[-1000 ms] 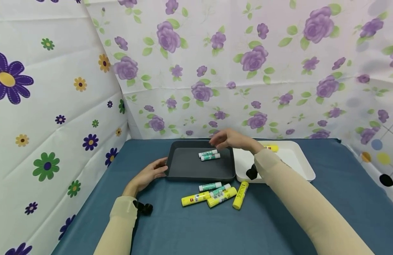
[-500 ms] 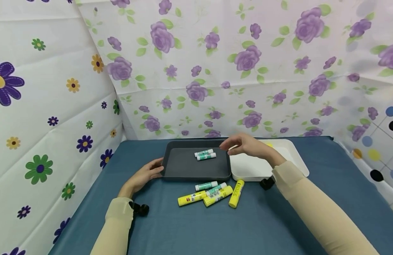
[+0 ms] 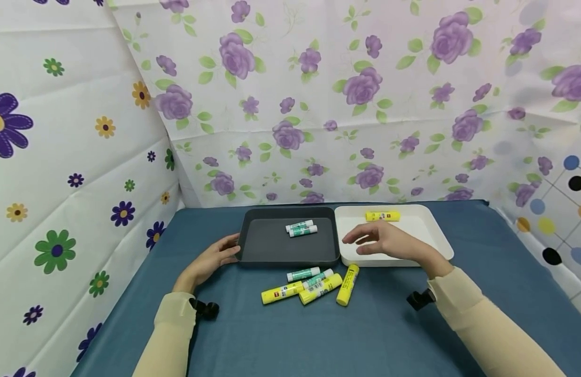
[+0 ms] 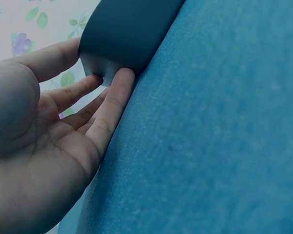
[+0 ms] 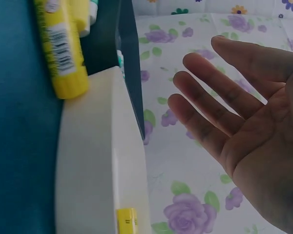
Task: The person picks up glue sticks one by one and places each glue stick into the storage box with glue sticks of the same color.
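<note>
My left hand (image 3: 209, 263) rests its fingertips against the left side of the dark grey tray (image 3: 266, 246). In the left wrist view, relaxed fingers (image 4: 112, 102) and the thumb touch the tray's corner wall (image 4: 127, 29). Over the front of the white tray (image 3: 424, 230) hovers my right hand (image 3: 389, 242), holding nothing, its fingers loosely bent. Two small white-and-green glue sticks (image 3: 303, 230) lie in the grey tray. A yellow glue stick (image 3: 382, 215) lies at the back of the white tray.
In front of the trays on the blue cloth (image 3: 290, 340) lie two more green glue sticks (image 3: 303, 274) and three yellow glue sticks (image 3: 348, 285), some touching. Floral sheets (image 3: 290, 104) hang behind and at the left. The trays stand side by side.
My right hand has moved right and towards me, from above the grey tray to above the white one, uncovering the yellow glue stick there. The left hand has stayed at the grey tray.
</note>
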A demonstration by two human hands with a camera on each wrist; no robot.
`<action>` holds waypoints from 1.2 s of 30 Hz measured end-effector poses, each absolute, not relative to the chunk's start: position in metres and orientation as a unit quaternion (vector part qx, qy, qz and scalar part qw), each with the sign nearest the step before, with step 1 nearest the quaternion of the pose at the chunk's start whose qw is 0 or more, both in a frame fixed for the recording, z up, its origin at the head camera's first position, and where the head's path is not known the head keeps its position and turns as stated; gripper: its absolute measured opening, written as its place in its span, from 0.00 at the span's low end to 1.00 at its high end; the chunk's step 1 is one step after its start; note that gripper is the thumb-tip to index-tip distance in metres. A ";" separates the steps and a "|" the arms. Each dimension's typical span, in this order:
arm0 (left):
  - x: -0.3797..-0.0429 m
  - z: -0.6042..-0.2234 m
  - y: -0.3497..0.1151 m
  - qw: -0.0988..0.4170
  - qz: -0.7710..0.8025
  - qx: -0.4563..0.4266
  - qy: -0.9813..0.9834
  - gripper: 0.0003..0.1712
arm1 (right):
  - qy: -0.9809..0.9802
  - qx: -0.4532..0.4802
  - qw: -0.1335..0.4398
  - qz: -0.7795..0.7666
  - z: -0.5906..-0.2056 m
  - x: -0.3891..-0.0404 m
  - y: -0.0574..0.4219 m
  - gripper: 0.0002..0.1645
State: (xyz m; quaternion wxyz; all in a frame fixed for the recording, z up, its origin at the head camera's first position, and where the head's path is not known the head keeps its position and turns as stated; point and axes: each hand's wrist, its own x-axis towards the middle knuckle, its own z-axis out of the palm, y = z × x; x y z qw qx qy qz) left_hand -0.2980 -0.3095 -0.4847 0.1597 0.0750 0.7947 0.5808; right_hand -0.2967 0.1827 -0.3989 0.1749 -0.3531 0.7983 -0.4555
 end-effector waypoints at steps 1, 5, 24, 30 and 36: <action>-0.298 -0.485 -0.310 0.160 0.581 0.075 0.795 0.40 | 0.800 -0.359 0.170 -0.450 -0.401 -0.294 0.184 0.20; -0.298 -0.484 -0.309 0.161 0.578 0.077 0.796 0.40 | 0.796 -0.373 0.162 -0.448 -0.406 -0.283 0.189 0.20; -0.297 -0.483 -0.309 0.160 0.581 0.072 0.795 0.39 | 0.790 -0.396 0.168 -0.437 -0.441 -0.262 0.196 0.23; -0.297 -0.483 -0.310 0.163 0.584 0.078 0.792 0.39 | 0.807 -0.395 0.157 -0.410 -0.447 -0.258 0.191 0.26; -0.296 -0.482 -0.308 0.164 0.583 0.078 0.792 0.39 | 0.811 -0.394 0.163 -0.400 -0.454 -0.257 0.187 0.27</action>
